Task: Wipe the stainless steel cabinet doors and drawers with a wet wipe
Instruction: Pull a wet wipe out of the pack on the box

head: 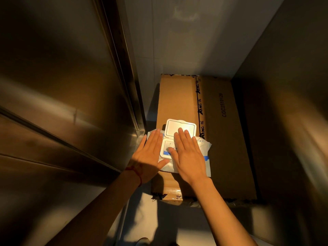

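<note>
Two hands rest on an open pack of wet wipes on a cardboard box.

The wipes pack (179, 150) lies flat at the near left part of the cardboard box (220, 139), its white lid (180, 127) flipped up and open. The left hand (150, 157) lies palm down on the pack's left side, fingers straight and close together, thumb out, a red string (136, 172) around the wrist. The right hand (189, 153) lies flat over the pack's right side, fingers slightly spread, its thumb touching the opening under the lid. The steel cabinet doors (62, 86) stand just left of the box, with a dark steel panel (292, 103) to its right.
</note>
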The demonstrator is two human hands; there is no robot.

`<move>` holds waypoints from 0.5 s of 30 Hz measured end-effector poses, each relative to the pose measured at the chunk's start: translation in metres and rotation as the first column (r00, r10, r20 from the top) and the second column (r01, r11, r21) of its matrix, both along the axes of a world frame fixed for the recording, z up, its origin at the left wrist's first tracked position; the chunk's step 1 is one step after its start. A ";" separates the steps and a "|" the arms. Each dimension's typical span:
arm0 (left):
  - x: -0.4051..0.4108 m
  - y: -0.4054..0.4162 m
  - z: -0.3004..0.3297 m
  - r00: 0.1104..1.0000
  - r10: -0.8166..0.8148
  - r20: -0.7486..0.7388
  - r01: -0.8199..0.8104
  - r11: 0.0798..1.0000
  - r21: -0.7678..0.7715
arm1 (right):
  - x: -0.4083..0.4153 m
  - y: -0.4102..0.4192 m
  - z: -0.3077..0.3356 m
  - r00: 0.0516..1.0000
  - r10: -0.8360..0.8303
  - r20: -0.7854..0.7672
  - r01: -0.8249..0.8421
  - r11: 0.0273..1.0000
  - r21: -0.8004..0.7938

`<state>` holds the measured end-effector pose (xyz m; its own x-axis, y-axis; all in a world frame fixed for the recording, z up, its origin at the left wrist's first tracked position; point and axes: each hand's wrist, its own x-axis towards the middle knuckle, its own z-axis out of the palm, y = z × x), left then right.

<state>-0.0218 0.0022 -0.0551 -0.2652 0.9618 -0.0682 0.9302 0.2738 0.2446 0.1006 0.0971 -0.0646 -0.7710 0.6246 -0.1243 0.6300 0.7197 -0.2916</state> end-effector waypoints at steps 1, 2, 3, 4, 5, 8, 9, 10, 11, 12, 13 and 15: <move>-0.002 0.001 -0.002 1.000 -0.013 0.004 0.014 0.999 -0.042 | 0.000 0.000 0.000 1.000 0.000 -0.001 0.000 1.000 -0.005; -0.004 0.002 -0.007 0.999 -0.025 -0.021 0.023 0.996 -0.085 | -0.001 0.000 0.001 1.000 0.000 -0.003 0.000 1.000 -0.012; -0.006 0.002 -0.010 0.999 -0.034 -0.030 0.031 0.993 -0.111 | -0.001 0.000 0.001 1.000 -0.003 -0.005 0.003 1.000 -0.020; -0.008 0.002 -0.012 0.998 -0.046 -0.037 0.041 0.991 -0.124 | -0.001 0.001 0.001 1.000 -0.006 -0.005 0.006 1.000 -0.027; -0.009 0.004 -0.012 0.998 -0.052 -0.035 0.047 0.991 -0.127 | -0.002 0.001 0.001 1.000 -0.008 -0.002 0.008 0.999 -0.032; -0.010 0.010 -0.008 0.995 -0.100 -0.002 0.098 0.979 -0.177 | -0.002 0.000 0.000 1.000 -0.008 0.002 0.008 0.999 -0.035; -0.010 0.012 -0.007 0.994 -0.109 0.016 0.110 0.973 -0.203 | -0.002 -0.001 0.000 1.000 -0.009 0.002 0.009 0.999 -0.032; -0.010 0.014 -0.006 0.993 -0.113 0.033 0.118 0.966 -0.230 | -0.002 -0.001 0.000 1.000 -0.010 0.002 0.010 1.000 -0.026; -0.010 0.016 -0.006 0.992 -0.113 0.048 0.121 0.961 -0.250 | -0.001 -0.001 0.000 1.000 -0.011 0.001 0.011 1.000 -0.018; -0.011 0.017 -0.006 0.992 -0.107 0.060 0.119 0.958 -0.260 | -0.001 -0.001 -0.001 1.000 -0.011 -0.001 0.011 1.000 -0.011; -0.011 0.018 -0.007 0.992 -0.100 0.072 0.115 0.958 -0.263 | -0.001 -0.001 -0.001 1.000 -0.012 -0.005 0.012 1.000 -0.005; -0.012 0.018 -0.006 0.991 -0.104 0.084 0.123 0.954 -0.274 | -0.002 -0.001 -0.001 1.000 -0.017 -0.016 0.017 1.000 0.003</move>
